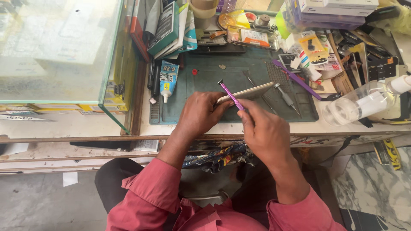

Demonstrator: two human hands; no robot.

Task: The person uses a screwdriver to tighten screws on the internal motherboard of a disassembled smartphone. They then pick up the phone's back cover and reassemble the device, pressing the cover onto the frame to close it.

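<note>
Teal mat (205, 81) (cluttered bench): left hand (199, 113) grips phone (246, 93), right hand (261, 128) pinches purple screwdriver (230, 95).

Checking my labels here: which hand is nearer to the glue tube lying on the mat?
Left. The left hand grips the phone just right of the glue tube. The right hand, holding the purple screwdriver, sits farther right.

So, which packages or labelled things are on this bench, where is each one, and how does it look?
Glue tube: left edge of the green mat, white and blue with a yellow patch.
Flat box: leaning behind the mat, dark teal and white.
Blister pack: right of the mat, yellow card under clear plastic.
Flat boxes: stacked top right, white over purple.
Clear bottle: lying at right, white label.
</note>
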